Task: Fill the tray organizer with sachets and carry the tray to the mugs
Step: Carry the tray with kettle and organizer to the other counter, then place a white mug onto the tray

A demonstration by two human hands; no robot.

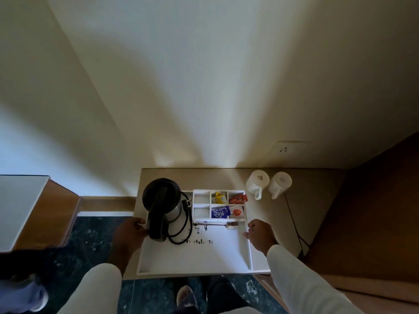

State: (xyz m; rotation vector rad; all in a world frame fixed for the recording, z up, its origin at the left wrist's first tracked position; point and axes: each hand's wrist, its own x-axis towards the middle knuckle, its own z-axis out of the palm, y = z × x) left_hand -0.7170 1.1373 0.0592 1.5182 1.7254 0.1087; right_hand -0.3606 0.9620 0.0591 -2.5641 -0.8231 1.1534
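A white tray lies on a beige counter and holds a white compartment organizer. Yellow sachets, red sachets, a blue sachet and a white sachet with a red mark fill four of its compartments; the two left ones look bare. A spoon lies in front of the organizer. My left hand grips the tray's left rim beside the kettle. My right hand rests on the right rim. Two white mugs lie on their sides just behind and right of the tray.
A black and steel kettle with a coiled black cord stands on the tray's left part. A wall socket sits above the counter. A wooden panel rises at right, and dark floor lies below.
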